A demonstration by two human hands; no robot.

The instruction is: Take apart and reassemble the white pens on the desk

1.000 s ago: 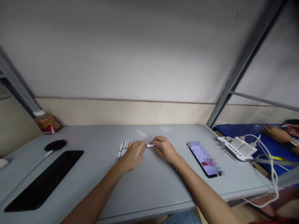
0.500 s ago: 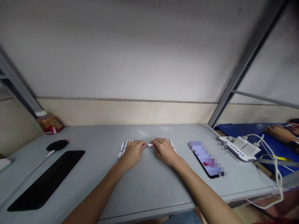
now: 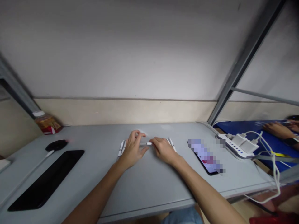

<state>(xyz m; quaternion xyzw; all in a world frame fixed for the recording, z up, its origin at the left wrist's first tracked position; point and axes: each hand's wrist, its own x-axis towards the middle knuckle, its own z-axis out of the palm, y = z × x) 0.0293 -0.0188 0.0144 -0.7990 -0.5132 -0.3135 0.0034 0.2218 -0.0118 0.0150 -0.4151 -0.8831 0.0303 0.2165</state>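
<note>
Both my hands rest on the grey table (image 3: 144,183) near its middle. My right hand (image 3: 163,149) is closed, pinching a small white pen (image 3: 148,143) that points left. My left hand (image 3: 133,147) is beside the pen's tip with its fingers apart and slightly lifted. It partly covers a row of white pens (image 3: 121,147) lying side by side. A couple more white pens (image 3: 172,143) show just behind my right hand.
A phone (image 3: 206,157) with a lit screen lies to the right. Beyond it sits a white power strip (image 3: 235,146) with chargers and cables. A black pad (image 3: 46,179), black mouse (image 3: 56,145) and jar (image 3: 46,123) are at left. Another person's hand (image 3: 277,130) rests on a blue surface far right.
My left hand has let go of the pen's end and opened, its fingers lifting toward the wall. My right hand keeps the pen pinched in about the same spot.
</note>
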